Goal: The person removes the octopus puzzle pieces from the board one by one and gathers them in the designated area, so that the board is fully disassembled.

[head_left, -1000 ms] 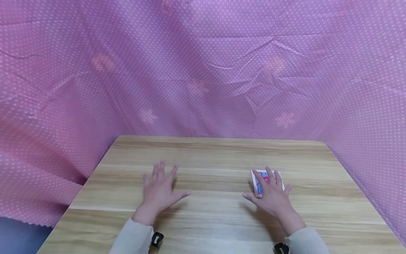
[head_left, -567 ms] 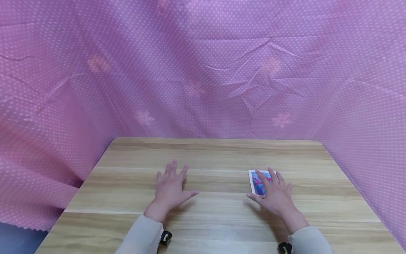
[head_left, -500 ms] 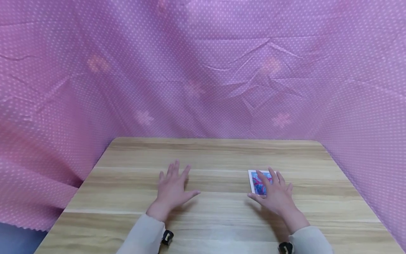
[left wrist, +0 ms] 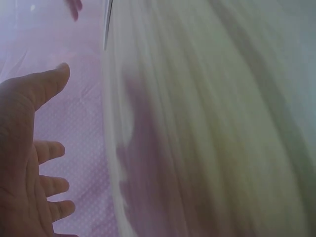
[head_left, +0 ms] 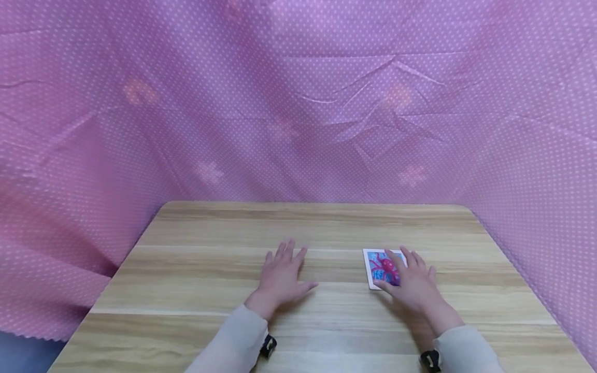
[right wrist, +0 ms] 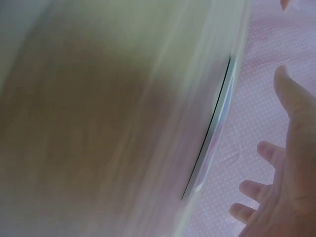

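A thin square picture card (head_left: 375,265) with a white border and a pink octopus on blue lies flat on the wooden table, right of the middle. My right hand (head_left: 412,285) is spread over its right part and hides that side. In the right wrist view, the card (right wrist: 210,140) shows nearly edge-on, and the right hand (right wrist: 291,168) stands above it, fingers apart. My left hand (head_left: 281,280) hovers over bare wood to the left of the card, fingers straight and holding nothing. The left wrist view shows this left hand (left wrist: 24,128) raised above the tabletop with its shadow below.
The wood-grain table (head_left: 210,228) has rounded far corners. Pink dotted cloth (head_left: 298,129) hangs behind it and along both sides. Each wrist wears a black device (head_left: 268,346) at the light sleeve.
My left hand has moved right, towards the middle of the table. The right hand has shifted slightly right, so more of the octopus picture shows.
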`<state>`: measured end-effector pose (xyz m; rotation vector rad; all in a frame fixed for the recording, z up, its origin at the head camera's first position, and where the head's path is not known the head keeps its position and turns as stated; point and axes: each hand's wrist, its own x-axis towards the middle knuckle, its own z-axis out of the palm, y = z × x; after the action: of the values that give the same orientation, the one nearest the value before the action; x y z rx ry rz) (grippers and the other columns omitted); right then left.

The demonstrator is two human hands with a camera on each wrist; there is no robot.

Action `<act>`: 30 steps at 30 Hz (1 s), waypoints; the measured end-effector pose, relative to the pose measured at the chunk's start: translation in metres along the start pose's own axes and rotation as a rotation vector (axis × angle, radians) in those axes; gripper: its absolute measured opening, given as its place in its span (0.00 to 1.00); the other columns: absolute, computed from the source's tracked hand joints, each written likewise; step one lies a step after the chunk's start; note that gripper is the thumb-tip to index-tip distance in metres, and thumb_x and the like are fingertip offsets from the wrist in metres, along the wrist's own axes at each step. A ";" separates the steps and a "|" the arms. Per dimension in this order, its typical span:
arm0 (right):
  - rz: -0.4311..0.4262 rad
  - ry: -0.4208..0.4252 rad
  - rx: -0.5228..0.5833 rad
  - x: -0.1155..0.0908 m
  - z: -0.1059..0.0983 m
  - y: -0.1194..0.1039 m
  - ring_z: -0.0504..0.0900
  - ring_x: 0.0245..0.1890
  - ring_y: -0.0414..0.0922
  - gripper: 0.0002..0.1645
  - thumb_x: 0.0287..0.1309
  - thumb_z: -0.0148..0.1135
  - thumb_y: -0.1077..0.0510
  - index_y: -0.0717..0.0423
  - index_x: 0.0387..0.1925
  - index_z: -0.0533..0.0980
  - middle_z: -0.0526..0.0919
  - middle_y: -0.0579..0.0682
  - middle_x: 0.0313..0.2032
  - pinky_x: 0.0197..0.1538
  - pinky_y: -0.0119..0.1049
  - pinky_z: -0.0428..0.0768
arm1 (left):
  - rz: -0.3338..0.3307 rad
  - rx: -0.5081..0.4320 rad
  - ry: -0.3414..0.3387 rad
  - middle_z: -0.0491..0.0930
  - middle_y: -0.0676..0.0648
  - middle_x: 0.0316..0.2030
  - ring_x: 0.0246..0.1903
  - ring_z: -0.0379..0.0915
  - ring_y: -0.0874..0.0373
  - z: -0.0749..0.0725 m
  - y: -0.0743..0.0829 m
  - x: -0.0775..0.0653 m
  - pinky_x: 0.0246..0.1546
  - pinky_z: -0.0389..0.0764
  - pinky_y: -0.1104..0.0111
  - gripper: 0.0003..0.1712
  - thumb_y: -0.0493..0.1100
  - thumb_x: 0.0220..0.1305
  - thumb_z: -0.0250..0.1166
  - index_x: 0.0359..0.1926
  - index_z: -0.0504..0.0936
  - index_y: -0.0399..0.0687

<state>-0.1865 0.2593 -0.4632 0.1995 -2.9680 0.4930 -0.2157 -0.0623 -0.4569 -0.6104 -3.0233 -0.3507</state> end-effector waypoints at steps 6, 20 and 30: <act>-0.011 -0.024 0.007 -0.003 -0.002 0.012 0.48 0.65 0.72 0.53 0.52 0.58 0.27 0.53 0.70 0.59 0.52 0.69 0.68 0.57 0.76 0.43 | 0.039 -0.011 -0.059 0.45 0.40 0.73 0.71 0.39 0.43 0.009 0.019 0.008 0.65 0.45 0.44 0.50 0.74 0.57 0.54 0.73 0.56 0.53; -0.037 -0.041 0.010 -0.010 -0.007 0.034 0.54 0.62 0.73 0.52 0.53 0.60 0.31 0.60 0.68 0.60 0.56 0.72 0.65 0.59 0.71 0.49 | 0.143 -0.013 -0.140 0.48 0.44 0.73 0.71 0.42 0.47 0.028 0.067 0.023 0.66 0.50 0.48 0.46 0.72 0.60 0.53 0.72 0.58 0.55; -0.046 -0.071 0.029 -0.012 -0.006 0.044 0.57 0.62 0.71 0.52 0.56 0.59 0.33 0.64 0.68 0.59 0.59 0.71 0.65 0.60 0.66 0.57 | 0.173 0.021 -0.192 0.47 0.48 0.73 0.71 0.41 0.52 0.037 0.095 0.040 0.67 0.49 0.52 0.45 0.72 0.61 0.51 0.72 0.59 0.56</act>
<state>-0.1807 0.3035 -0.4732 0.2935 -3.0183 0.5344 -0.2154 0.0461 -0.4694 -0.9475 -3.1155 -0.2662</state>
